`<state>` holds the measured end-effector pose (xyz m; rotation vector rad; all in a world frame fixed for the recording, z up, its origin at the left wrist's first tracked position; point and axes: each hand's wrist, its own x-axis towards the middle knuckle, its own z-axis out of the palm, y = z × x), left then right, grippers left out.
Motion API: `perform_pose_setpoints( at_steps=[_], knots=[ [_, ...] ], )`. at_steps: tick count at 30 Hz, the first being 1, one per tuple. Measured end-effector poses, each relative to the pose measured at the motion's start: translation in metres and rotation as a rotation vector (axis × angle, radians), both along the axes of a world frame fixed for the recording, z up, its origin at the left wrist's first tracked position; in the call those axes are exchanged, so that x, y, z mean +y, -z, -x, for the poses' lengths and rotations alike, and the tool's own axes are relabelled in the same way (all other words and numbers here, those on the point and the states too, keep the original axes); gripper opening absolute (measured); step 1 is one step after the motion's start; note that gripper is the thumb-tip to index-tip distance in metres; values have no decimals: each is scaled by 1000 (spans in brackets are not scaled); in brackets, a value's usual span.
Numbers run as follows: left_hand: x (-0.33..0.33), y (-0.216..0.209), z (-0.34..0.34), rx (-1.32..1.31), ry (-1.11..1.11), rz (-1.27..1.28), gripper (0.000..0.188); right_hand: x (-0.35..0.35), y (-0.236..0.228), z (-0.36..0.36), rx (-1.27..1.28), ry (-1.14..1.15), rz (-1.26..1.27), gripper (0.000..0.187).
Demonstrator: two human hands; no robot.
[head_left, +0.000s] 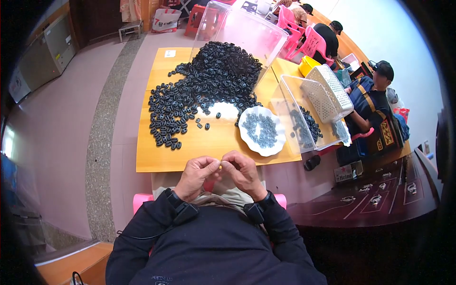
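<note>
Just off the near edge of the table, my left hand (pixel 195 177) and my right hand (pixel 243 175) meet above my lap. Thumb and forefinger of each are pinched together, tip to tip. Whatever sits between the fingertips is too small to make out. On the wooden table (pixel 190 160) beyond, small black oval parts with two holes (pixel 166 114) spill toward me from a large heap. A scalloped white plate (pixel 243 137) holds many small, translucent grey pieces (pixel 261 128), ahead and right of my hands.
A large clear bin (pixel 270 42) lies tipped behind the heap. At the right, a clear box (pixel 289 95) holds more black parts, beside a white perforated basket (pixel 327 90). A yellow bowl (pixel 308 65) stands behind. A co-worker (pixel 373 102) sits at the right; others sit farther back.
</note>
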<state>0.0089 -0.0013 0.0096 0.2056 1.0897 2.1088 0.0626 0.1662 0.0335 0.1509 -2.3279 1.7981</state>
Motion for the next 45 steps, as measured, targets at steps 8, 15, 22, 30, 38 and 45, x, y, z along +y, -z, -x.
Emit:
perform_pose_setpoints(
  at_steps=[8, 15, 22, 30, 38, 45],
  knots=[
    [0, 1, 0, -65, 72, -48, 16, 4, -3, -1, 109, -10, -206, 7],
    [-1, 5, 1, -111, 114, -71, 15, 0, -3, -1, 339, 11, -347, 13],
    [-2, 5, 1, -192, 134, -69, 14, -2, -3, -3, 319, 15, -326, 12],
    [2, 2, -3, -50, 37, -2, 16, -2, -8, -4, 260, 56, -413, 6],
    [2, 2, -3, -63, 46, 58, 15, 1, -5, -5, 319, 18, -456, 10],
    [0, 1, -1, -107, 65, 48, 14, -2, -11, -11, 505, 16, -769, 20]
  ],
)
